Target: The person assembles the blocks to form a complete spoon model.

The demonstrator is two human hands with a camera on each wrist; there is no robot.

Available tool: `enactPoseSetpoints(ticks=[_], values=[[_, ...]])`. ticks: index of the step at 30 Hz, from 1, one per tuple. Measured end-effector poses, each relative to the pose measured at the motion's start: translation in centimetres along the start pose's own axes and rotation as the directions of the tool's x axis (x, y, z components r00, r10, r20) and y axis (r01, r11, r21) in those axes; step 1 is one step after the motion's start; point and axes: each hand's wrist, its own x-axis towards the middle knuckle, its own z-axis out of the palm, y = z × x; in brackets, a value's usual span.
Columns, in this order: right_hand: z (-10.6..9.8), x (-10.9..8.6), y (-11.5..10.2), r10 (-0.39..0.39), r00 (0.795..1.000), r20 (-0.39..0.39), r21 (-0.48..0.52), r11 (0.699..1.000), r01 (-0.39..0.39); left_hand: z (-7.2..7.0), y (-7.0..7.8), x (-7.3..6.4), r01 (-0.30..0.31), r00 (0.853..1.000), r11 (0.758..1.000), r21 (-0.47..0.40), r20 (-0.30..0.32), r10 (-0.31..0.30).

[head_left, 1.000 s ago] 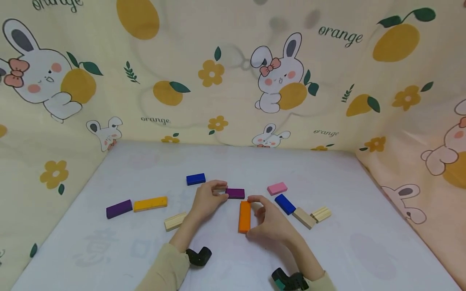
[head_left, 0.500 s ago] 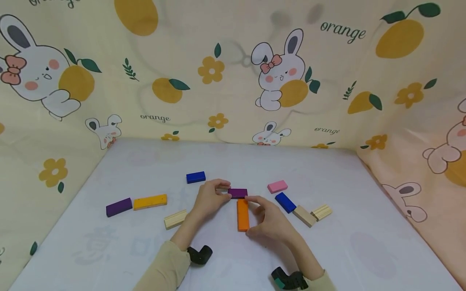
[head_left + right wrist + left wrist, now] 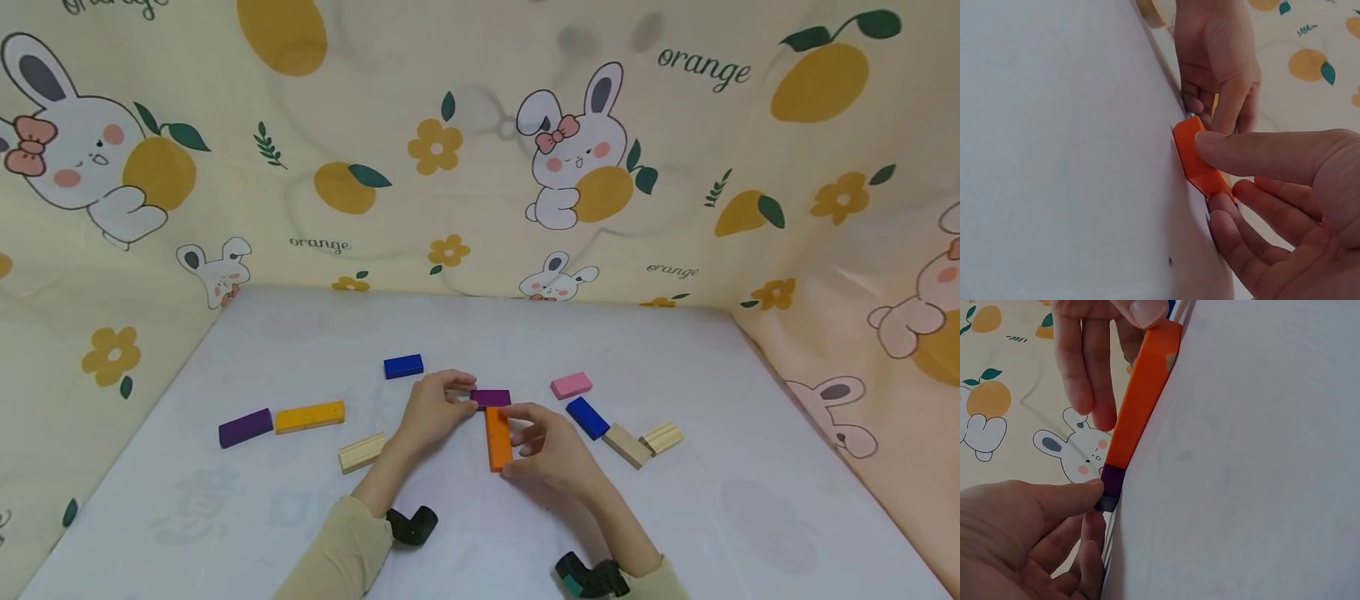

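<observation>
My left hand [image 3: 433, 410] holds a purple block [image 3: 492, 398] at its left end, thumb on the near side and fingers behind. The block lies crosswise on the table. From its near side an orange block [image 3: 498, 440] runs toward me, forming a T with it. My right hand [image 3: 557, 446] grips the orange block lengthwise, with the thumb at the near end and a fingertip at the far end. In the left wrist view the orange block [image 3: 1143, 397] meets the purple block [image 3: 1114, 478]. The right wrist view shows my right thumb [image 3: 1211, 139] on the orange block's end.
On the white table [image 3: 247, 525] at left lie a purple block [image 3: 245, 428], a yellow block [image 3: 310, 418], a plain wood block [image 3: 362, 453] and a blue block [image 3: 403, 367]. At right are a pink block [image 3: 572, 385], a blue block [image 3: 587, 418] and two plain wood blocks [image 3: 627, 447].
The purple block has shifted slightly right with my left hand. My right hand has slid the orange block left and away from me, closing the gap between the two blocks.
</observation>
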Motion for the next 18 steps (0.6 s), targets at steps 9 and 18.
enactPoseSetpoints(ticks=[9, 18], values=[[0.10, -0.22, -0.79, -0.002, 1.000, 0.004, 0.057, 0.998, 0.002, 0.40, 0.14, 0.13, 0.016, 1.000, 1.000, 0.024, -0.004, -0.016], [0.24, -0.11, -0.32, 0.014, 1.000, -0.003, 0.021, 1.000, -0.014, 0.50, -0.10, 0.16, 0.014, 1.000, 0.999, 0.043, 0.008, -0.014]])
